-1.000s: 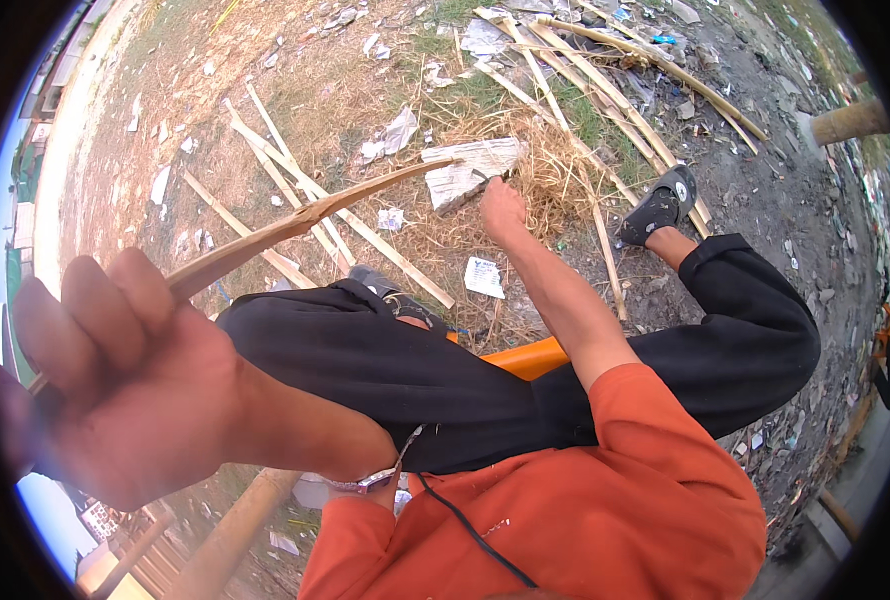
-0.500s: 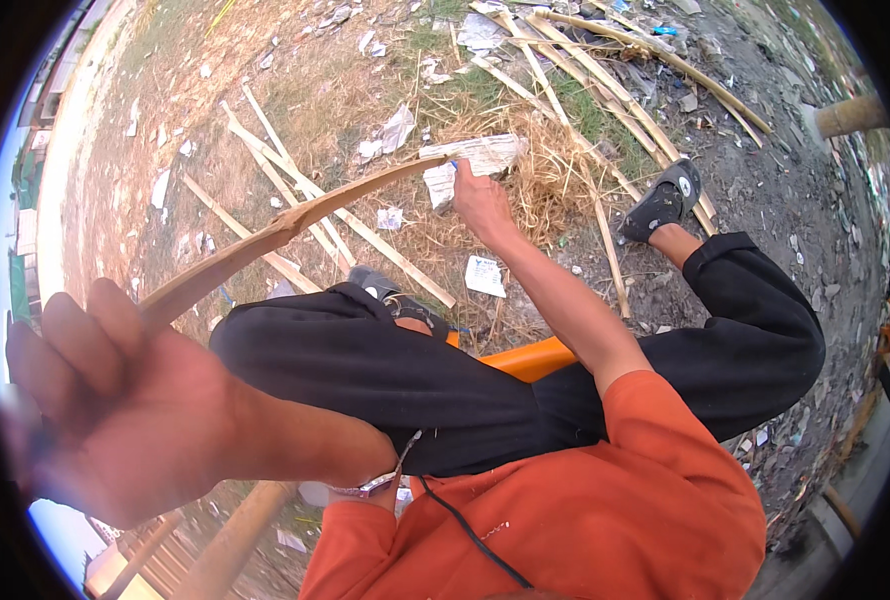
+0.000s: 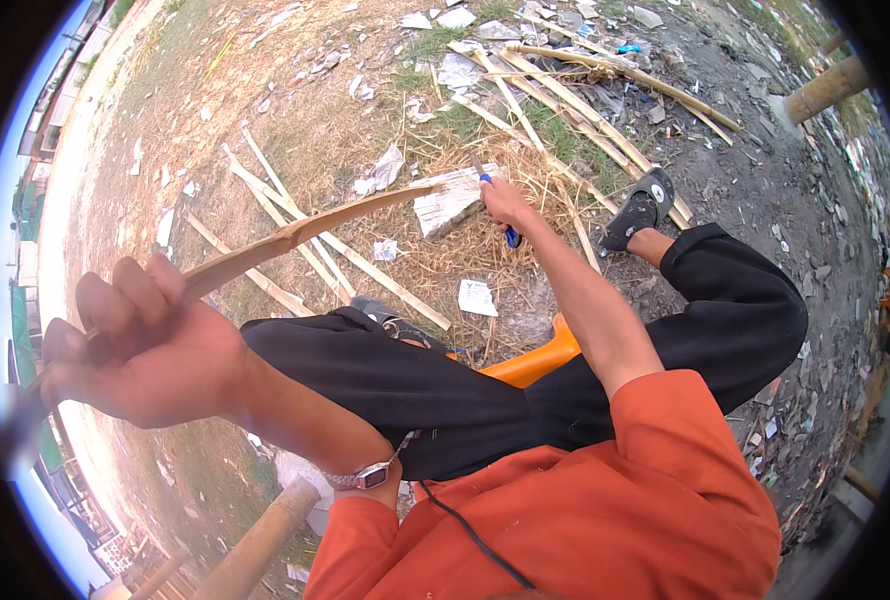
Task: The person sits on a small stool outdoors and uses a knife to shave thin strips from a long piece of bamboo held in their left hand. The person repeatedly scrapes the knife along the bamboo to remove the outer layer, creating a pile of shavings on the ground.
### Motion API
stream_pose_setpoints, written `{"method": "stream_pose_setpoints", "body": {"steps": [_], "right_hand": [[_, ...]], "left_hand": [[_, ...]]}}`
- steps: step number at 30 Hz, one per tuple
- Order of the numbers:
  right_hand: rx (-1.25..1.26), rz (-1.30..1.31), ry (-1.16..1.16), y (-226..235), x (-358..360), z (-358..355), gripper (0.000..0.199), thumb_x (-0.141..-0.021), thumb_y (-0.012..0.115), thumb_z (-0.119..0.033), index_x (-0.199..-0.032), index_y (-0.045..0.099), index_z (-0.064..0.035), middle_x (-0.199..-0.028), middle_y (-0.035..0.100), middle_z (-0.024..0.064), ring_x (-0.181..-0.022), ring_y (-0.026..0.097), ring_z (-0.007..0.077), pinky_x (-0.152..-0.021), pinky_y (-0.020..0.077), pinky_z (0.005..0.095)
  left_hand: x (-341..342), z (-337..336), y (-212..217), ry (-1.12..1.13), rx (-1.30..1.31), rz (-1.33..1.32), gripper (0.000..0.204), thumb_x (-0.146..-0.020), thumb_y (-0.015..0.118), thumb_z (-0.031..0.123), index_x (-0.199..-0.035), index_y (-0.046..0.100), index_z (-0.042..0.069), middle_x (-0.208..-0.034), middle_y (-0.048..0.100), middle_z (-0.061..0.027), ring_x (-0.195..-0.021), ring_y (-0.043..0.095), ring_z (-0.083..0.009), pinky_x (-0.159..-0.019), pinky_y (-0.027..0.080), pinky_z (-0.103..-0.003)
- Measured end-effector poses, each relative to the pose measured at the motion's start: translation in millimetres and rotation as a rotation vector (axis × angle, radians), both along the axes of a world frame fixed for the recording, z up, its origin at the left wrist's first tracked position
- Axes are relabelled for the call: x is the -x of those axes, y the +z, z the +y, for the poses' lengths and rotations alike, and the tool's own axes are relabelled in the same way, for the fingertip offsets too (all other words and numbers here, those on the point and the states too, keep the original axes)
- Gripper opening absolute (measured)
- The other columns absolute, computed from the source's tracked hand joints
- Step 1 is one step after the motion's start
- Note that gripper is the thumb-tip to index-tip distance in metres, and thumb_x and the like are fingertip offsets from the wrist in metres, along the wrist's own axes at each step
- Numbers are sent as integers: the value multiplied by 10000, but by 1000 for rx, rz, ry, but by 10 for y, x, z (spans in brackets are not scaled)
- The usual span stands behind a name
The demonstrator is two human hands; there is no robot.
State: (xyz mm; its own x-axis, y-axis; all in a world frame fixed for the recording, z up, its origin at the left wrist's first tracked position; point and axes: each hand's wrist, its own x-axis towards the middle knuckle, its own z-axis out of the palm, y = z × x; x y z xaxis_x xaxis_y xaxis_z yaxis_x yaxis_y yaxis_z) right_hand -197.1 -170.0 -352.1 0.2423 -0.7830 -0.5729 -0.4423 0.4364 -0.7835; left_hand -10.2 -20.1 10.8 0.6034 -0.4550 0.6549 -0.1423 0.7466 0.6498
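My left hand [image 3: 155, 345], at the left and close to the camera, is closed round one end of a long split bamboo strip [image 3: 300, 232]. The strip slants away to the right, and its far end is over a pale whitish block [image 3: 450, 203] on the ground. My right hand [image 3: 506, 203] is closed on a blue-handled knife [image 3: 513, 237]. A bit of its blade points up past my fist, just right of the strip's far end. Most of the handle is hidden by my fingers.
Several bamboo strips [image 3: 605, 115] lie at the far right, and more strips [image 3: 295, 225] at the left. Straw shavings [image 3: 535, 200] surround the block. An orange plastic piece [image 3: 535, 358] shows between my legs. Bamboo poles stand at the right [image 3: 827, 90] and lower left [image 3: 265, 535].
My left hand has risen in the picture with the strip. My right hand has shifted right, away from the strip's tip, and more of the blue-handled knife shows.
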Motion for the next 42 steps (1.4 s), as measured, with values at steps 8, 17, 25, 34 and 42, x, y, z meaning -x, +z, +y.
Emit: {"method": "stream_pose_setpoints", "body": {"steps": [8, 17, 25, 34, 42], "right_hand": [[550, -49, 40, 1778, -510, 1288, 234, -913, 413, -205, -904, 461, 24, -637, 567, 236, -638, 573, 422, -600, 443, 488], [710, 74, 99, 2111, -580, 1540, 134, -888, 457, -142, -895, 447, -8, -572, 539, 225, -551, 561, 406, -508, 431, 477], [735, 134, 167, 2303, -461, 1572, 97, -850, 461, -108, -868, 437, -15, -583, 554, 221, -572, 582, 397, -517, 453, 479], [763, -2, 58, 2023, -530, 1568, 128, -885, 456, -147, -873, 433, -21, -580, 545, 218, -564, 574, 398, -500, 443, 477], [745, -21, 52, 1793, -469, 1498, 147, -900, 426, -150, -885, 444, -5, -599, 547, 233, -585, 566, 420, -515, 441, 480]], "left_hand": [[102, 113, -45, -282, -22, -168, 385, -904, 380, 519, -767, 458, 167, -551, 248, 25, -458, 198, -90, -438, 175, -241], [-22, 251, -149, -607, 146, -259, 353, -919, 355, 502, -773, 415, 186, -514, 232, 50, -407, 151, -64, -378, 129, -231], [-25, 212, -194, -707, 187, -241, 362, -912, 368, 508, -752, 402, 184, -492, 241, 53, -392, 151, -59, -347, 117, -221], [21, 198, -176, -662, 191, -263, 370, -912, 365, 507, -746, 401, 178, -484, 243, 51, -380, 148, -57, -329, 118, -213], [34, 130, -170, -634, 180, -279, 372, -918, 344, 507, -750, 400, 180, -494, 233, 50, -386, 143, -60, -340, 120, -219]]}}
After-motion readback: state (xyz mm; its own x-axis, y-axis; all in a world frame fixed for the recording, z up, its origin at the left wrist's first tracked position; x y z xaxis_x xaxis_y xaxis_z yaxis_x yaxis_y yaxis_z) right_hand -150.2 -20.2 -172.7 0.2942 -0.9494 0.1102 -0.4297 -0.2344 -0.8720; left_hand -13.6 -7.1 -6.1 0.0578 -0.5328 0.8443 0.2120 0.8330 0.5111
